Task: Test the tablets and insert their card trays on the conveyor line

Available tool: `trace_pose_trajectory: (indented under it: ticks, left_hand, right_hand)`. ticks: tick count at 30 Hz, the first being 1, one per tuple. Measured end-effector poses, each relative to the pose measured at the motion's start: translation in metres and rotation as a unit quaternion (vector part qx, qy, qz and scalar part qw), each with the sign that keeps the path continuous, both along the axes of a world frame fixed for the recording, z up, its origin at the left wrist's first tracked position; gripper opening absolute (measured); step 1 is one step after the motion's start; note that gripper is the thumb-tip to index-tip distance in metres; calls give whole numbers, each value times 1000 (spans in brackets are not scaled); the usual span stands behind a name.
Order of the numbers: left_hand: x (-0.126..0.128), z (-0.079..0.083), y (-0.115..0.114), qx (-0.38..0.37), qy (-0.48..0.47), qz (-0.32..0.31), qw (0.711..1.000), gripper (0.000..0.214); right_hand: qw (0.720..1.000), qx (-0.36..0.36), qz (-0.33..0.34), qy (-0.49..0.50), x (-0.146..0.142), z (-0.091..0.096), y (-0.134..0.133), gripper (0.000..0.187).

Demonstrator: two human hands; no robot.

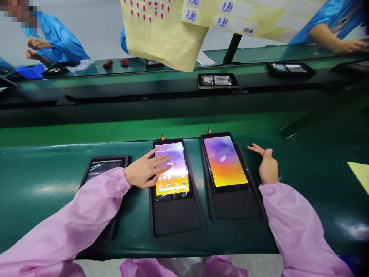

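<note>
My left hand [147, 168] reaches over the middle tablet [174, 186], its fingers spread across the lit screen, which shows a purple-to-yellow picture and rows of app icons. That tablet lies in the upper part of a black tray [175, 217]. To its right is a second lit tablet [225, 161] with a white logo, in another black tray [236, 206]. Beside this tray's right edge, my right hand [268, 168] rests with a couple of fingers stretched out, holding nothing. Under my left forearm sits a dark-screened tablet [105, 164], partly hidden by the sleeve.
Beyond the green bench [43, 165], a dark conveyor [173, 96] carries an opened device [217, 80] and another opened device [291, 69]. Yellow sheets [164, 38] hang overhead. Co-workers in blue sleeves [63, 38] work across the line. A yellow paper [360, 175] is at right.
</note>
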State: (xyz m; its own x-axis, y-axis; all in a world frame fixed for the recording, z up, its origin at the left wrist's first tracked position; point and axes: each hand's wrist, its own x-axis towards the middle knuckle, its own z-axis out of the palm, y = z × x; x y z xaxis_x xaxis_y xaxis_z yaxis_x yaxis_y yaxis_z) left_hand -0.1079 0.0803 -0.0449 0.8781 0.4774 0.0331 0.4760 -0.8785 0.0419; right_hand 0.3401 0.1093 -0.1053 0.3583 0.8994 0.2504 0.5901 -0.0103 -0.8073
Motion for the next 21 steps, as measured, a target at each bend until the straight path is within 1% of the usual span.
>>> trace_pose_trajectory:
  ticks: [3, 6, 9, 12, 16, 18, 21]
  left_hand:
    - [-24, 6, -18, 11, -22, 11, 1000, 57]
    - [-33, 12, -22, 31, -42, 26, 998, 48]
    - [-21, 14, -13, 60, -67, 59, 994, 45]
    - [2, 12, -4, 78, -67, 101, 990, 51]
    - [28, 9, -4, 96, -54, 130, 985, 54]
    - [33, 9, -7, 110, -53, 143, 982, 54]
    - [34, 10, -10, 119, -49, 165, 978, 54]
  right_hand:
    - [1000, -3, 4, 0, -1, 1, 0, 75]
    - [1000, -2, 4, 0, -2, 1, 0, 75]
    - [1000, -1, -1, -1, -2, 0, 0, 77]
    - [1000, 1, -1, -3, -1, -2, 1, 77]
    - [1000, 5, 5, -1, 0, -2, 1, 76]
    - [1000, 5, 9, -1, 0, -2, 1, 76]
    - [1000, 4, 13, -1, -1, -2, 0, 76]
